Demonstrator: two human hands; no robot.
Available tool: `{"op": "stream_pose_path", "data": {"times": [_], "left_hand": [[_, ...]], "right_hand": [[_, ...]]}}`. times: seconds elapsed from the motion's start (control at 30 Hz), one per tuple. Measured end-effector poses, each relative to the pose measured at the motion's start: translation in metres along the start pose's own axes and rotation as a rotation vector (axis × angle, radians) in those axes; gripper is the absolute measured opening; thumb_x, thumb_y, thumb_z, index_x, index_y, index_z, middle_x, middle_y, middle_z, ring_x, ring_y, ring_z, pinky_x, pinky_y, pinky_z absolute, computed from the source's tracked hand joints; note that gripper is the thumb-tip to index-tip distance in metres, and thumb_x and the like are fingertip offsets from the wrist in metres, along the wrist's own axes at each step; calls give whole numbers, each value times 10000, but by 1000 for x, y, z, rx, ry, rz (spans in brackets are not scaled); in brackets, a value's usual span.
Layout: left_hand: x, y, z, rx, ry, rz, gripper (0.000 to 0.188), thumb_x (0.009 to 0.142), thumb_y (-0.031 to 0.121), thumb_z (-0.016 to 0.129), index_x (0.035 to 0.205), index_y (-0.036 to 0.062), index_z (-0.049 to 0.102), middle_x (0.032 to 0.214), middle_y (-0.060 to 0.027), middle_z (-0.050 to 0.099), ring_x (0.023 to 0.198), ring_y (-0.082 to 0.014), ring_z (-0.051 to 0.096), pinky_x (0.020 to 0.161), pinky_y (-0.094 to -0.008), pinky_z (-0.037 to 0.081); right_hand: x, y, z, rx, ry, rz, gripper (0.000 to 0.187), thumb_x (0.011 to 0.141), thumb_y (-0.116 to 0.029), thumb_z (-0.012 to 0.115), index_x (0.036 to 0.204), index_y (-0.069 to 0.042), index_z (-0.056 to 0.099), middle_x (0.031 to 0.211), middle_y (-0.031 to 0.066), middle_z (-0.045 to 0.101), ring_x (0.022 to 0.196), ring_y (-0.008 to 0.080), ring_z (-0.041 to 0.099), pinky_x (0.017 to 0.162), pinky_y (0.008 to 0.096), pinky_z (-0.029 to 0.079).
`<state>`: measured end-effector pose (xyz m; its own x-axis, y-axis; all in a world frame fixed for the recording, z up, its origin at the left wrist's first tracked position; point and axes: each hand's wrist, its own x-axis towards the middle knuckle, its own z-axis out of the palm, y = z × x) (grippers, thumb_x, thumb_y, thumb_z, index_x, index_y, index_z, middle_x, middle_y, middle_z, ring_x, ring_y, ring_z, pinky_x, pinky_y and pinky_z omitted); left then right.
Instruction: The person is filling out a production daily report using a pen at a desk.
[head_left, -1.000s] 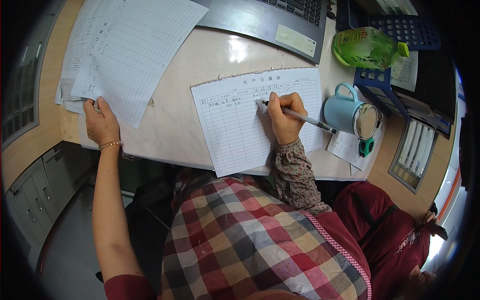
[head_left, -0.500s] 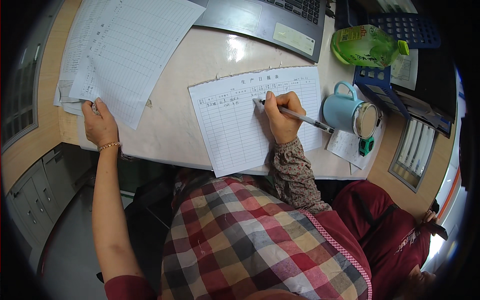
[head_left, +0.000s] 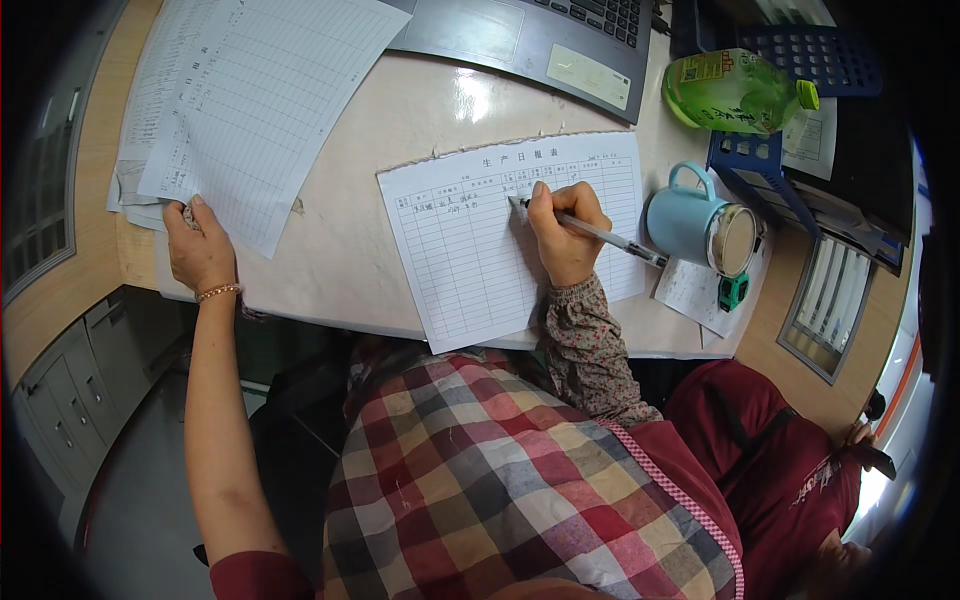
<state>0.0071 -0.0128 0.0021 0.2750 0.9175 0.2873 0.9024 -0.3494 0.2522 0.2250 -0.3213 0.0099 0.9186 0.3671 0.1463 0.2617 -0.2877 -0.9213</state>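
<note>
Closed around a black-and-clear pen [head_left: 628,245], my right hand [head_left: 571,233] rests on a printed table form [head_left: 480,285]. The pen's tip touches one of the upper rows, where some cells carry handwriting. At the left, my left hand [head_left: 201,246] grips the bottom edge of another form sheet [head_left: 262,100], thumb on top and fingers curled. That sheet lies slanted over a stack of papers [head_left: 135,155] at the desk's left side. A patterned sleeve covers my right forearm.
A grey laptop [head_left: 470,30] stands at the back. To the right are a light-blue mug [head_left: 684,218], a green bottle [head_left: 735,92] lying on its side, a green tape measure [head_left: 733,291] and a blue basket [head_left: 745,155]. A person in dark red [head_left: 760,430] is at my right.
Both hands stay in nearly the same place. The pen has shifted only very slightly on the form.
</note>
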Motion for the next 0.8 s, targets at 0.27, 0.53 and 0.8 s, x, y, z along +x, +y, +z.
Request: {"op": "stream_pose_path", "data": {"times": [0.27, 0.53, 0.8], "left_hand": [[0, 0, 1, 4, 7, -1, 276, 864, 348, 494, 989, 103, 518, 825, -151, 637, 738, -367, 601, 606, -459, 446], [0, -1, 0, 5, 2, -2, 280, 864, 352, 492, 998, 108, 519, 816, -152, 638, 734, -367, 602, 606, -459, 444], [0, -2, 2, 9, -3, -11, 288, 864, 357, 490, 1000, 106, 518, 822, -152, 638, 741, -365, 603, 616, -455, 446]], "right_hand": [[0, 0, -1, -3, -10, -20, 285, 761, -86, 670, 588, -31, 450, 499, 1, 470, 462, 39, 413, 423, 195, 334], [-1, 1, 0, -20, 23, -38, 270, 760, -82, 667, 596, -30, 460, 502, 6, 480, 461, 43, 424, 426, 199, 342], [-3, 1, 1, 83, 120, 21, 266, 762, -84, 669, 598, -31, 466, 501, 13, 493, 461, 45, 431, 425, 203, 348]]}}
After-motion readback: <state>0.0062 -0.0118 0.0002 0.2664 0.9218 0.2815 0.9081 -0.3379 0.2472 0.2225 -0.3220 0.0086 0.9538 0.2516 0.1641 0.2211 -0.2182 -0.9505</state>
